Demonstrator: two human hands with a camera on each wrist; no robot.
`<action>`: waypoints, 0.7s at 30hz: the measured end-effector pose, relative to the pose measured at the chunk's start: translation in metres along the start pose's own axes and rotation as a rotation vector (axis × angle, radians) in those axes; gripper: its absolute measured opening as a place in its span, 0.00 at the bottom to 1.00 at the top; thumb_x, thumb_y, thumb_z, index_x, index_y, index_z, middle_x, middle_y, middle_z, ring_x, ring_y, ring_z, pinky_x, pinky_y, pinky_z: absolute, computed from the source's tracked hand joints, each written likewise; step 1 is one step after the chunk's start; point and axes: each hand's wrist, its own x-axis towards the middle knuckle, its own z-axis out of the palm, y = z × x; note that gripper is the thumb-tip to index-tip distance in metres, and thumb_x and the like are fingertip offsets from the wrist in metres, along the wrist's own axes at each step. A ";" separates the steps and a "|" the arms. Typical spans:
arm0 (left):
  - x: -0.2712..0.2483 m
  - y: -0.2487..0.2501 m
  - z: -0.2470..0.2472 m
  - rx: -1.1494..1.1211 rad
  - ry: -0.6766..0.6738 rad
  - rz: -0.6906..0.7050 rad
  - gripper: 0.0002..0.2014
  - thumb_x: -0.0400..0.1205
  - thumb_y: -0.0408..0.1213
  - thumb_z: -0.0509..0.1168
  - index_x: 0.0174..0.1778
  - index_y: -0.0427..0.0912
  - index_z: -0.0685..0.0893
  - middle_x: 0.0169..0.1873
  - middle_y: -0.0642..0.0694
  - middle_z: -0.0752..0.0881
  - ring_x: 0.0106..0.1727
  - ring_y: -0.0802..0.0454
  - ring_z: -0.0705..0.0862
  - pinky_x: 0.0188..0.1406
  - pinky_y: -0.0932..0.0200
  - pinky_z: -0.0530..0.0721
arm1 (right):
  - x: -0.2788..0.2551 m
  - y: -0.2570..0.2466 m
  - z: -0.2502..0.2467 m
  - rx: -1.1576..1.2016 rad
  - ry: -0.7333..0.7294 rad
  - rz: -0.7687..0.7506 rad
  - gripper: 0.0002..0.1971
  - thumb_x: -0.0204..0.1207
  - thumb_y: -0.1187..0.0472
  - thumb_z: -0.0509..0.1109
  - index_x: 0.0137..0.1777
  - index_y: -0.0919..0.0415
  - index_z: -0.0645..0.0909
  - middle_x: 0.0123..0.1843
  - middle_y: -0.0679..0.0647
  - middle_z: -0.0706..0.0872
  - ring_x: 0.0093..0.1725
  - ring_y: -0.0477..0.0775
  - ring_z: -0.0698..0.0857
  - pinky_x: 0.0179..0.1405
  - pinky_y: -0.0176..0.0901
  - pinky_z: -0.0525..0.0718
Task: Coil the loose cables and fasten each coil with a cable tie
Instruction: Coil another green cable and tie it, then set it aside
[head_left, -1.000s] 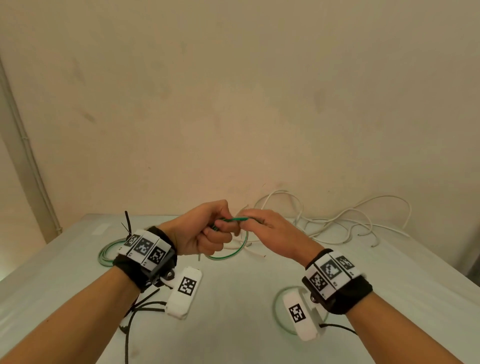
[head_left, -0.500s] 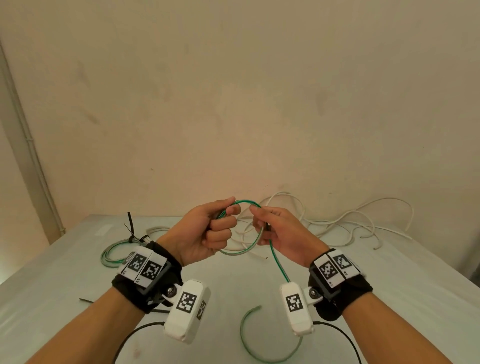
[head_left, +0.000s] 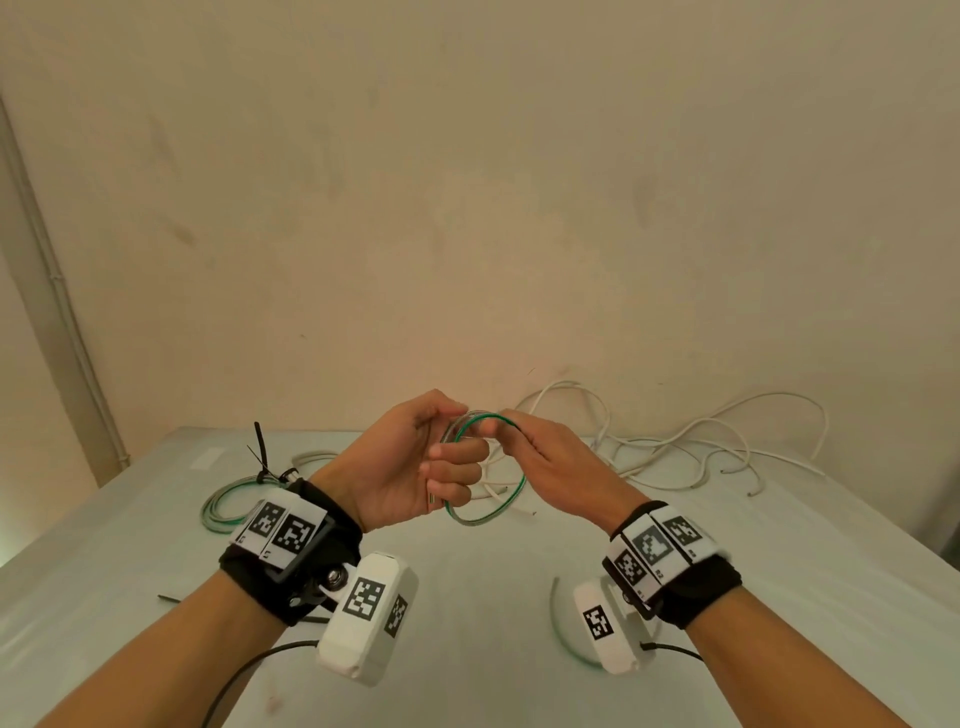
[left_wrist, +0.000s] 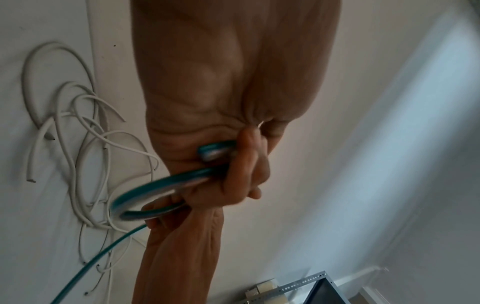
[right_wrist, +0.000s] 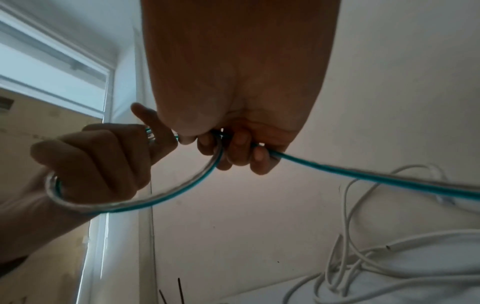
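Observation:
Both hands hold a green-and-clear cable (head_left: 500, 505) above the table. My left hand (head_left: 415, 467) grips a small coil of it in a fist, and the loops hang below the fingers. My right hand (head_left: 550, 462) pinches the same cable at the top of the coil, right beside the left thumb. In the right wrist view the cable (right_wrist: 182, 191) curves from the left fist into my right fingers (right_wrist: 241, 152) and trails off right. Its loose tail (head_left: 558, 618) lies on the table under my right wrist. The left wrist view shows the blurred coil (left_wrist: 145, 191).
A finished green coil (head_left: 223, 506) with an upright black cable tie (head_left: 260, 452) lies at the left. A tangle of loose white cables (head_left: 675, 447) lies at the back right against the wall. A loose black tie (head_left: 171, 598) lies near my left forearm. The table (head_left: 467, 649) is pale grey.
My right hand has swung up to the left hand, laying another loop into the coil. The tail on the table has grown shorter and slid right.

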 end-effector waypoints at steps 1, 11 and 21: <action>0.001 -0.001 0.000 0.021 0.016 -0.013 0.18 0.91 0.45 0.52 0.48 0.37 0.81 0.24 0.52 0.60 0.21 0.58 0.59 0.19 0.65 0.69 | 0.000 0.000 0.000 -0.008 0.000 -0.012 0.20 0.94 0.48 0.53 0.53 0.60 0.82 0.37 0.58 0.80 0.36 0.48 0.75 0.39 0.54 0.76; 0.001 -0.008 -0.006 -0.038 0.045 -0.005 0.18 0.89 0.37 0.53 0.52 0.32 0.86 0.27 0.51 0.60 0.24 0.57 0.59 0.22 0.64 0.68 | 0.002 0.001 0.002 -0.017 -0.075 -0.018 0.21 0.92 0.44 0.54 0.54 0.59 0.79 0.41 0.53 0.85 0.40 0.55 0.80 0.43 0.52 0.79; -0.003 0.001 -0.013 -0.226 0.071 0.117 0.11 0.89 0.41 0.59 0.41 0.43 0.74 0.27 0.54 0.55 0.21 0.57 0.52 0.16 0.64 0.53 | 0.007 0.009 -0.012 0.633 0.162 0.088 0.06 0.81 0.66 0.78 0.55 0.66 0.87 0.39 0.55 0.87 0.34 0.53 0.81 0.39 0.45 0.80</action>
